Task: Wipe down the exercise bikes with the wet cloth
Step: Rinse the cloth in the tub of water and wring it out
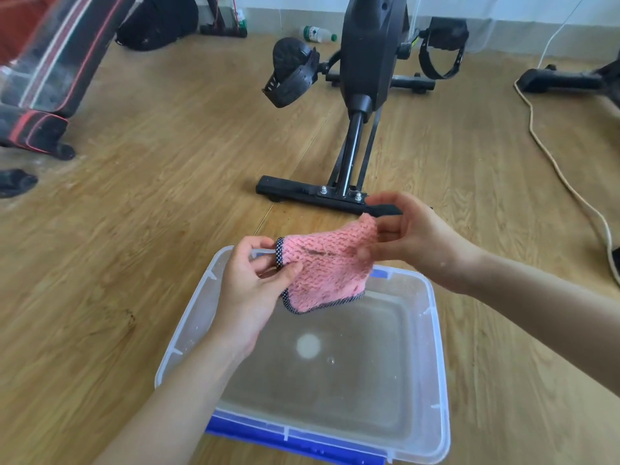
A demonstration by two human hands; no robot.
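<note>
both hands hold the pink knitted cloth (327, 263): the left hand (250, 290) pinches its dark-trimmed left edge between thumb and fingers, and the right hand (412, 239) pinches its upper right corner. the cloth hangs stretched between them above the far edge of a clear plastic tub (436, 347) that holds water. the tub sits on a blue lid (285, 437) on the wooden floor (151, 196). a black exercise bike (365, 62) stands just beyond the tub. a plastic bottle (317, 33) lies behind the bike near the wall, and a pale rope (553, 162) trails along the floor's right side.
</note>
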